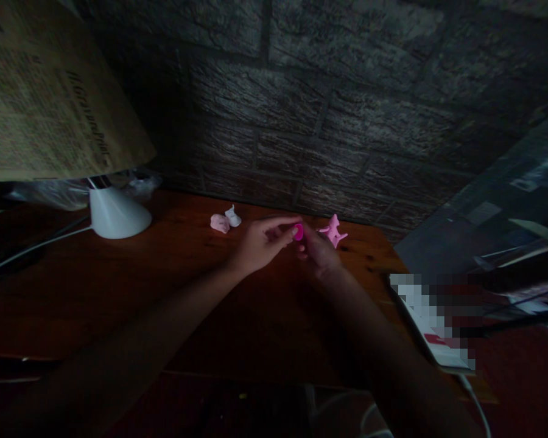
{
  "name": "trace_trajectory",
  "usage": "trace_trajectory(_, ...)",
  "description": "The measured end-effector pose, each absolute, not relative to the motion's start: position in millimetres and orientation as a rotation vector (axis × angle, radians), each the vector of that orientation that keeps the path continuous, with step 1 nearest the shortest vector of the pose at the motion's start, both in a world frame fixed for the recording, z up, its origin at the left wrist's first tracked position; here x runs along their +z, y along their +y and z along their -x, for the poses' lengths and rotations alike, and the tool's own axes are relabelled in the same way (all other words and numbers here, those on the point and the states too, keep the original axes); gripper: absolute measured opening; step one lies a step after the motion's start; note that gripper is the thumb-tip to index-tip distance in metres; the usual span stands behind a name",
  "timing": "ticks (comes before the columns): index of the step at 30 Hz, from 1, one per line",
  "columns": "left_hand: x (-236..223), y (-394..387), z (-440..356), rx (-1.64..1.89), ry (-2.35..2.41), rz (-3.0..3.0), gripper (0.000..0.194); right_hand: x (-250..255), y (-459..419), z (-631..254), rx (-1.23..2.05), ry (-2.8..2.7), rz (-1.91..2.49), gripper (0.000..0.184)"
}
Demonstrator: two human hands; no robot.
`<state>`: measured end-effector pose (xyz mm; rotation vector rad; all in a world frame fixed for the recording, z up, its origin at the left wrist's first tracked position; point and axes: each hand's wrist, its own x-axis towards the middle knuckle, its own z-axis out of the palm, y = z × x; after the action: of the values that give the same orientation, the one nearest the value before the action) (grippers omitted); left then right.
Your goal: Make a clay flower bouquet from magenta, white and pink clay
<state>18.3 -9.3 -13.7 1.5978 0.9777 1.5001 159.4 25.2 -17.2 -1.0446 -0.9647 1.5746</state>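
Both my hands meet over the far middle of a dark wooden table (119,286). My left hand (260,243) and my right hand (317,252) pinch a small bright pink piece (298,231) between their fingertips. Just right of my right hand a pink figure with little legs (333,231) lies on the table. To the left of my left hand sit a pale pink lump (220,223) and a small white lump (232,216), close together. The room is dim.
A white cone-shaped lamp base (116,213) with a white cable (27,250) stands at the back left under a tan printed sheet (50,91). A stone-pattern wall (347,121) runs behind the table. Papers and a book (438,328) lie at the table's right edge.
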Motion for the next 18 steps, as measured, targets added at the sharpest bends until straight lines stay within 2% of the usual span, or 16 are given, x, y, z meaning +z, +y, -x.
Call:
trace_trajectory(11,-15.6,-10.4,-17.6,1.512,1.007,-1.556,0.025,-9.1,19.5,-158.3,1.226,-1.266,1.233,0.050)
trace_trajectory(15,-18.3,-7.7,-16.7,1.594,1.044,-1.716,0.026,-9.8,20.5,-158.5,1.228,-1.249,1.249,0.047)
trace_trajectory(18,-17.0,-7.4,-14.4,1.680,1.100,-1.942,0.018,-10.2,23.1,-160.1,1.270,-1.168,1.268,0.042)
